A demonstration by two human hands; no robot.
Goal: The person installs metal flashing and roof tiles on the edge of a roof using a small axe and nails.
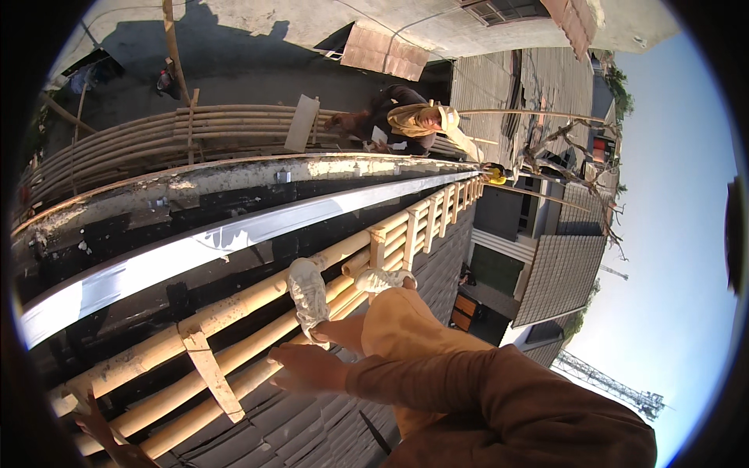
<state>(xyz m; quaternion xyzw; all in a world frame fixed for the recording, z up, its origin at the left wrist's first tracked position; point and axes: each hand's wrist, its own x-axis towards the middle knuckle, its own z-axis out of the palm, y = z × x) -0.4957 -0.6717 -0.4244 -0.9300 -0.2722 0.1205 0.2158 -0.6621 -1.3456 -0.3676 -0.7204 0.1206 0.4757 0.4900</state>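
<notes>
A bamboo ladder-like frame (234, 300) of long poles joined by short wooden cross slats runs diagonally over a dark tiled roof. At the lower left, my left hand (105, 437) reaches over the poles with its fingers round a bamboo pole (129, 363); the picture's dark rim hides part of it. My right hand (312, 368), below a brown sleeve, hangs by the lowest pole near my shoe, fingers bent but apart, holding nothing visible. My feet, in pale dirty shoes (308, 296), stand on the bamboo. Beside the frame lies a long shiny metal gutter strip (179, 253).
Across a rough wall top (226, 175), a co-worker (417, 121) in cap and dark top leans by a bamboo rail (140, 140) and pale board (302, 123). Another person in yellow (494, 173) is farther along. Grey roof tiles (312, 429) slope below; bare branches (573, 156) stick up beyond.
</notes>
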